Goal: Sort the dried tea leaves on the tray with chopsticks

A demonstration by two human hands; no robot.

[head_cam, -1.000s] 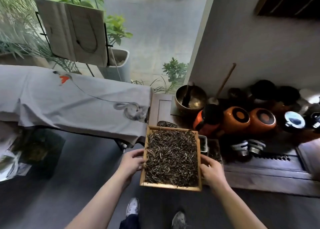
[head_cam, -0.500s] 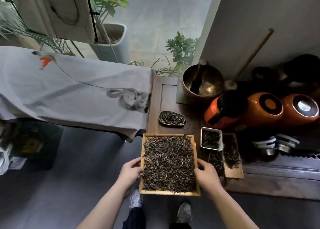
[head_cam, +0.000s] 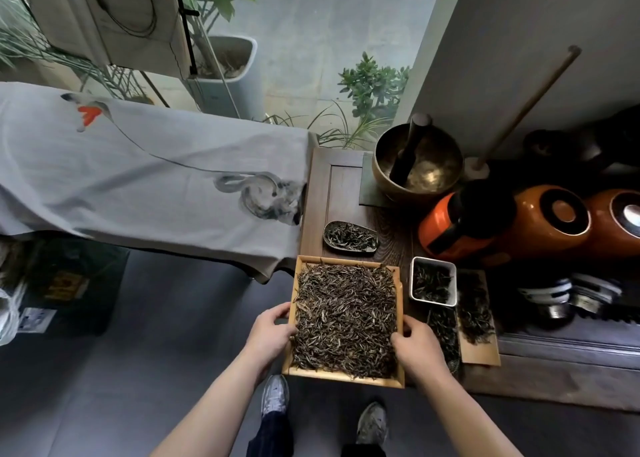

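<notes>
From my head camera, looking down: I hold the wooden tray (head_cam: 347, 377) by its two long sides. My left hand (head_cam: 268, 333) wraps the left rim, fingers curled over the edge near the leaves, thumb on top. My right hand (head_cam: 417, 347) clasps the right rim the same way, its fingers bent round the wood. The tray is heaped almost edge to edge with dried tea leaves (head_cam: 346, 314), dark brown with a few paler strands. Its far end lies over the near corner of the dark wooden table (head_cam: 341, 193); its near end juts out above the grey floor and my two shoes (head_cam: 275, 394).

Just beyond the tray sits a small dark oval dish (head_cam: 349, 239) with a little tea in it. To the right of the tray stands a white square dish (head_cam: 433, 281) (also holding leaves), and beside that a flat wooden board (head_cam: 479, 349) with more tea spread along it. Something narrow lies between the tray and the board, under my right hand, but it is too dim to tell what.

Further back a brass bowl (head_cam: 419, 162) holds a dark stick, with orange jars (head_cam: 550, 221) to its right. A grey painted cloth (head_cam: 138, 179) drapes the furniture on the left.
</notes>
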